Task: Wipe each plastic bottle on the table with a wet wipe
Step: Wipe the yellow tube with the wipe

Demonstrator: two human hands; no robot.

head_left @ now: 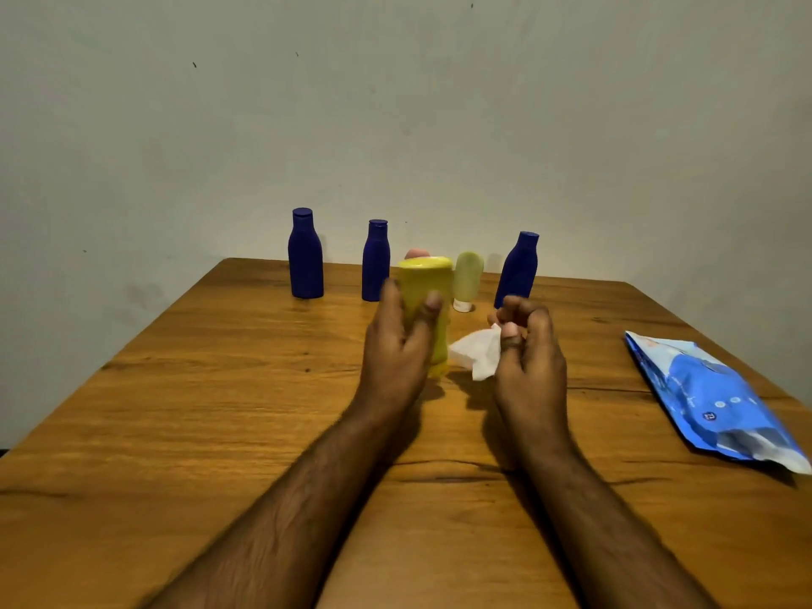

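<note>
**Yellow bottle held up for wiping, wipe bunched in the other hand**

Across the middle of the frame, a row of bottles was set at the far edge of the wooden table (184, 389), presumably kept apart from the working space. At the left stood a dark blue bottle (306, 257), smooth, with rounded shoulders and a flat cap; a slimmer second blue bottle (375, 263) stood just right of it. At centre, the yellow bottle (428, 301) was gripped by the left hand (395, 345), fingers and thumb curled round its glossy body, seemingly lifted clear so its sides could be reached. Behind it a pinkish object was mostly hidden. A pale green tube (467, 276) was stood on its white cap. The crumpled white wet wipe (476, 353) was pinched in the curled fingers of the right hand (529, 358), close beside the yellow bottle but apparently not touching it. A third blue bottle (518, 270) stood beyond. At the right edge, a soft blue wipes packet (712, 397) lay flat, within reach.
</note>
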